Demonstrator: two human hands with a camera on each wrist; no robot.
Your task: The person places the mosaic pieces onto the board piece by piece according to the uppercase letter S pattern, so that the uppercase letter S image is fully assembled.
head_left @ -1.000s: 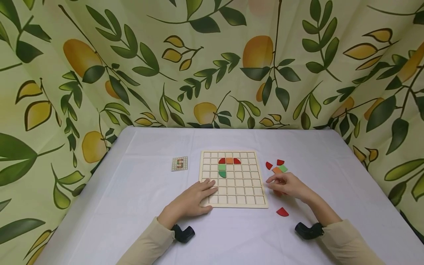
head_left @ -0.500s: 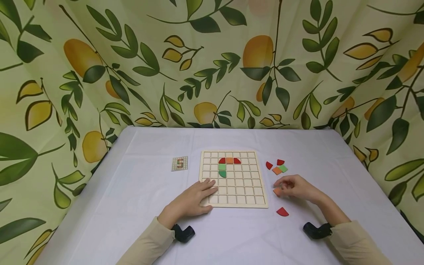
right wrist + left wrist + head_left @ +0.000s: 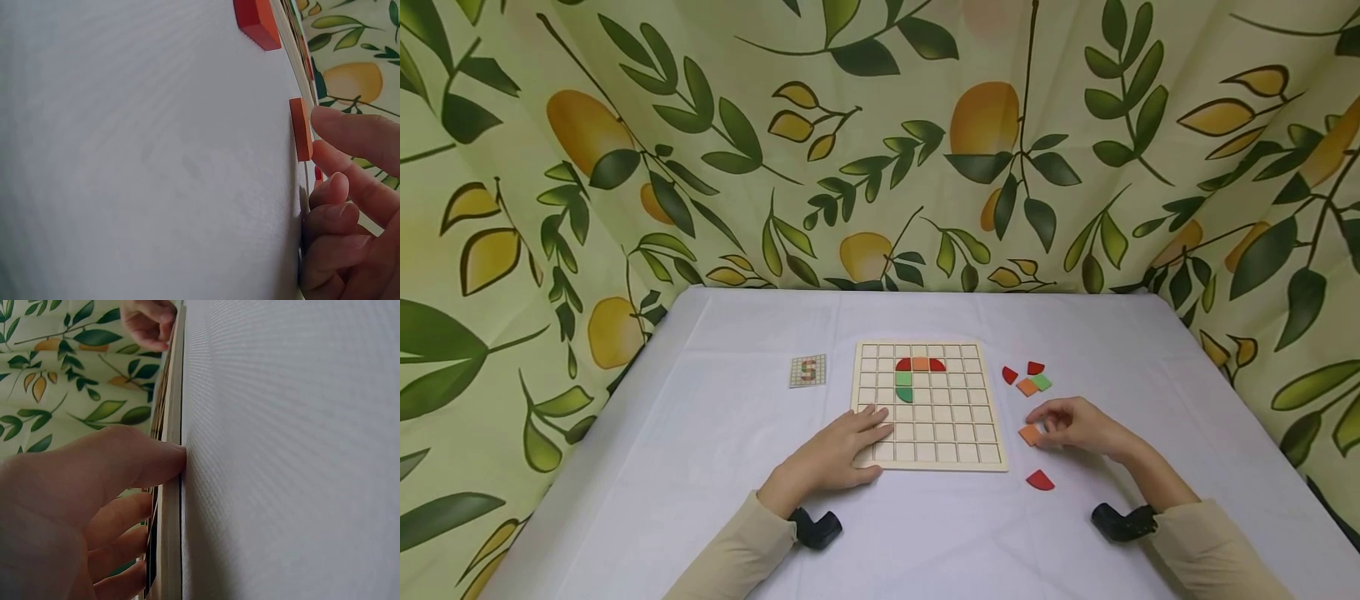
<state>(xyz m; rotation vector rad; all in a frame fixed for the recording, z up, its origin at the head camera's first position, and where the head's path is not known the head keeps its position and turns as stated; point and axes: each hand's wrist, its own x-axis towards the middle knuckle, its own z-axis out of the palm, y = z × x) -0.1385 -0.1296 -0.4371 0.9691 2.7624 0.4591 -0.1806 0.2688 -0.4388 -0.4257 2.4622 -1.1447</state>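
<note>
My left hand (image 3: 838,450) lies with fingers extended over the lower-left part of a wooden grid board (image 3: 988,452). In the left wrist view its thumb (image 3: 156,459) touches the board's side edge (image 3: 170,537). Set on the board are red quarter-round tiles (image 3: 937,365), an orange square tile (image 3: 920,363), a light green square (image 3: 903,379) and a dark green quarter-round (image 3: 905,394). Right of the board, my right hand (image 3: 1078,427) is loosely bent beside another orange square tile (image 3: 1028,434). The right wrist view shows thumb and forefinger at that flat tile (image 3: 301,129), unpinched.
A small pattern card (image 3: 807,370) lies left of the board. Beyond the right hand sit two red quarter-rounds (image 3: 1035,367), an orange square (image 3: 1027,387) and a light green square (image 3: 1041,382). Nearer lies one red quarter-round (image 3: 1040,480). A patterned curtain (image 3: 880,167) hangs behind.
My right hand has drawn back to the right from the board's edge, uncovering the orange square tile under it. The left hand and the tiles on the board stay put.
</note>
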